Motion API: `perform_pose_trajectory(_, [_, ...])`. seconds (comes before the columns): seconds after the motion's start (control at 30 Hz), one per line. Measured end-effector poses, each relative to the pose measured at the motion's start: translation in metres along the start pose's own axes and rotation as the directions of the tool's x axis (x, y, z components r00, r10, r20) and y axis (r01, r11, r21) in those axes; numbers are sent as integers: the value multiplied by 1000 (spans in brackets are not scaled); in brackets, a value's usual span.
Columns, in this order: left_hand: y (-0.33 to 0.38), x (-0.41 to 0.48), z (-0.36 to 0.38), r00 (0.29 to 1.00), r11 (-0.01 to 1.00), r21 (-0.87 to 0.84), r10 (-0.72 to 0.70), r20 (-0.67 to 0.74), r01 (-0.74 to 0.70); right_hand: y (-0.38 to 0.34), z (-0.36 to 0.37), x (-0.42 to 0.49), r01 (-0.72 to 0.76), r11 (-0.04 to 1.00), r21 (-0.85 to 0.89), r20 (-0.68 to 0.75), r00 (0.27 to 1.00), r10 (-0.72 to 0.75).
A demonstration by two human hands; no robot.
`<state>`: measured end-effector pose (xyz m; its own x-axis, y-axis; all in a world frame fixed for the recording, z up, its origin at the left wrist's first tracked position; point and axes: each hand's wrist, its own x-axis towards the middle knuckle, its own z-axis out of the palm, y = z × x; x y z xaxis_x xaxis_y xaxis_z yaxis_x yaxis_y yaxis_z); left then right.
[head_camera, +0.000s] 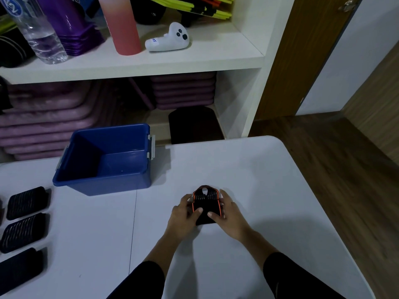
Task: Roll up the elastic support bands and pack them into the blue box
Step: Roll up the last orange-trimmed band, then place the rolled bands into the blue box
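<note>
Dark sleeves (pixel 142 281) lowest in view, bare forearms running up from them to both hands at mid-table. Left hand (pixel 184 214) and right hand (pixel 230 214) curled round opposite sides of the orange-edged support band (pixel 206 203), thumbs pressed on its top, fingers wrapped at its flanks. Far end of the band arched up off the white table (pixel 269 190), near end dark and low between the wrists. Likely risks from here: elastic springing back open on any easing of a thumb, leaving a loose roll; edges drifting out of line under uneven pressure from the two hands, giving a lopsided bundle awkward to pack; sliding on the smooth tabletop instead of turning. Blue box (pixel 103 180) lid off, no band visible inside, well apart from the band, beyond and to the left of the left hand; hence some danger of unwinding during a one-handed carry across. Three more dark bands (pixel 27 202) lying flat at the left table edge, apparently not yet rolled, well apart from both hands.
</note>
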<state>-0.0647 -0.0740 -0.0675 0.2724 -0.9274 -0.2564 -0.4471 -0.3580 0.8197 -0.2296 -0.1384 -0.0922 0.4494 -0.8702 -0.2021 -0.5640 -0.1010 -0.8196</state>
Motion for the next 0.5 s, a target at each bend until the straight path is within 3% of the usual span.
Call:
perform_pose_trajectory(0.2, [0, 1, 2, 999, 997, -58, -49, 14, 50, -3, -1, -1, 44, 999, 12, 17, 999, -45])
perform_pose_trajectory(0.5, [2, -15, -2, 999, 999, -20, -43, 7, 43, -8, -1, -12, -13, 993, 120, -12, 1000, 15])
